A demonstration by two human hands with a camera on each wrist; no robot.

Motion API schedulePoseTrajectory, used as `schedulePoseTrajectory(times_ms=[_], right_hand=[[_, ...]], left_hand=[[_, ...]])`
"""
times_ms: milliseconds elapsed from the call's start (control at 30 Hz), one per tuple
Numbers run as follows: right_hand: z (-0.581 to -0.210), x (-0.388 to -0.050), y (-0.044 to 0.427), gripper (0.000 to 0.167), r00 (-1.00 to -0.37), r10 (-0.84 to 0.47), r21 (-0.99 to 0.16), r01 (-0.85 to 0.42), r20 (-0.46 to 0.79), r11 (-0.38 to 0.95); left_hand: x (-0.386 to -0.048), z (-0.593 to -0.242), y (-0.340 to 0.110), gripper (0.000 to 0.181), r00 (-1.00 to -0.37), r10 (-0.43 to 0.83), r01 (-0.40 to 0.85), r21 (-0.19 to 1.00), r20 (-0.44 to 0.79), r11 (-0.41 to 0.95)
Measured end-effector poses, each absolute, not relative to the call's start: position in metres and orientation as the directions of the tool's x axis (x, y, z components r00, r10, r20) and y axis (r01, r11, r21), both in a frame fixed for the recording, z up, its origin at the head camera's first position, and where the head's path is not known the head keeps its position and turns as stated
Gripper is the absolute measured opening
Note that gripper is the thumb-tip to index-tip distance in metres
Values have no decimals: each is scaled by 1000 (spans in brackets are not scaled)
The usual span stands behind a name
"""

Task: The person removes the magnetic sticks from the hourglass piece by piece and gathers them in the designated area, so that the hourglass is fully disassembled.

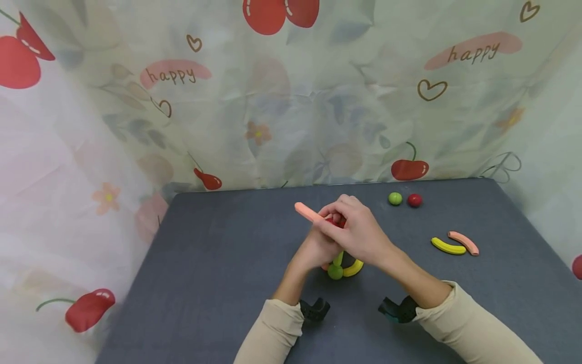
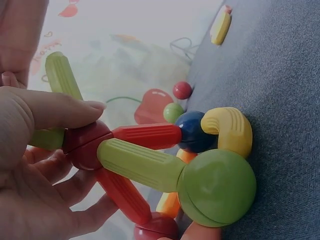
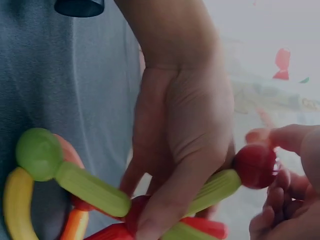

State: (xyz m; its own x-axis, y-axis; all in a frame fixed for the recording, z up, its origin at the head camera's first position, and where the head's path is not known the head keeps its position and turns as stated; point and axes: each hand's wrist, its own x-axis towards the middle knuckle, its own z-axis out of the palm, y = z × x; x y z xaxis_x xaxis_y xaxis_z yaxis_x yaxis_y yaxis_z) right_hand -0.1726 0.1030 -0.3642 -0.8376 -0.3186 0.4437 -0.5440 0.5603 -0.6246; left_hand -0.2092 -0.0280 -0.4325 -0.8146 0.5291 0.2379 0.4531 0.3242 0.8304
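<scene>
My left hand [image 1: 320, 248] grips a red ball [image 2: 88, 145] atop a construction of rods and balls, thumb over it. Light green rods [image 2: 142, 165] and red rods [image 2: 147, 136] branch from this ball. Lower down are a large green ball [image 2: 218, 187], a blue ball [image 2: 196, 131] and a yellow curved rod [image 2: 235, 131]. Above and beside the left hand, my right hand [image 1: 361, 230] pinches another red ball [image 3: 256, 166], which touches the end of a light green rod [image 3: 216, 191]. A straight pink rod [image 1: 307, 212] sticks out leftward by the right thumb; its far end is hidden.
On the dark grey table [image 1: 218, 283], a small green ball [image 1: 395, 198] and a red ball [image 1: 415, 200] lie at the back right. Nearer are a yellow curved rod [image 1: 448, 246] and a pink curved rod [image 1: 464, 242]. A patterned cloth [image 1: 291, 111] hangs behind.
</scene>
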Motion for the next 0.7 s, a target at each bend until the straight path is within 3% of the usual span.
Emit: schedulePoseTrajectory(times_ms=[233,367,467,567,700], right_hand=[[-368,-172,111,14,-908,-289,-811,-405,303,423],[-362,-168,121,16,-910,-259,-831,-405,325,381],[-360,-166,145,13,-871,-217,-742,-489,440,458],[-372,-163,188,11,-837,-208,-576,-508,507,640],[-406,-156,252,12,-895,-216,-389,-372,390,843]], left_hand=[[-206,-437,-31,12,-831,508,401,877,227,264],[-205,-439,-32,44,-856,487,344,895,175,284],[-206,-442,-30,56,-865,482,299,915,139,272],[-209,-444,-29,52,-867,483,269,931,122,246],[-212,-447,-28,47,-862,491,253,945,122,209]])
